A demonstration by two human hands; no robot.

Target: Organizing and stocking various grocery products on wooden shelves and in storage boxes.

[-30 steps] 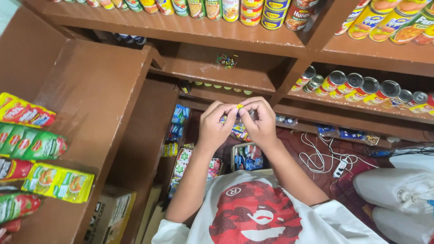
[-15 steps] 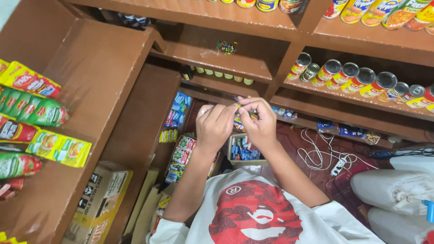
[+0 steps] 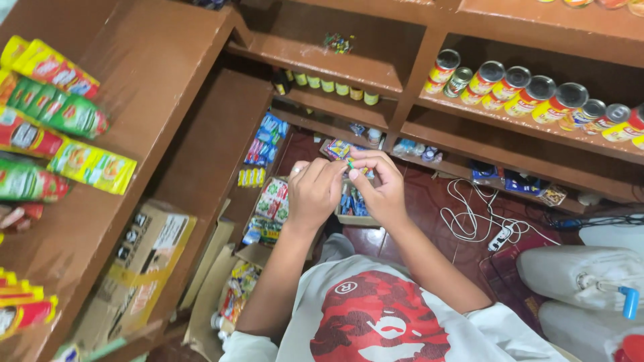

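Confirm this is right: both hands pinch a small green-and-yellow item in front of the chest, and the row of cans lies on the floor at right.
Not quite. The head view shows the cans on a wooden shelf, not the floor. The left hand and right hand do pinch the small item.

White short-sleeved T-shirt (image 3: 396, 322), red camouflage-like print on chest with white round mark; bare forearms

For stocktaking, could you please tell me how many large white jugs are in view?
2: one white jug on the floor at right, with a blue spout; a second jug just below it, cut by the frame. More may be hidden.
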